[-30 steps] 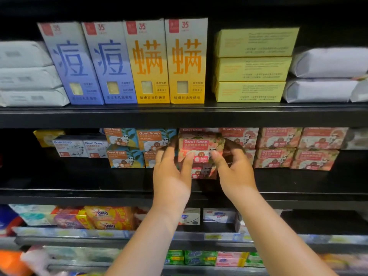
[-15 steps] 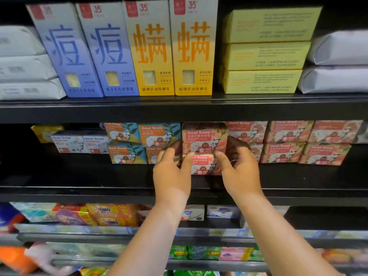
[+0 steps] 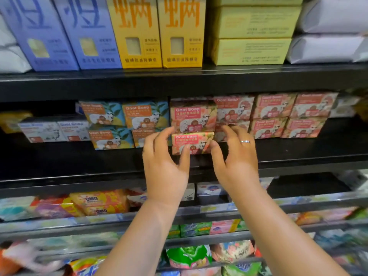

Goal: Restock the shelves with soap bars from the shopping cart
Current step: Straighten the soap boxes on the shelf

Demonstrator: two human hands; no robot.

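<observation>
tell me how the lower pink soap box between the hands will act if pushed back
Probably stiff: the pink soap box keeps crisp square edges. Likely slides rather than rolls, lying flat on the shelf. The box stacked above may shift with it.
</observation>
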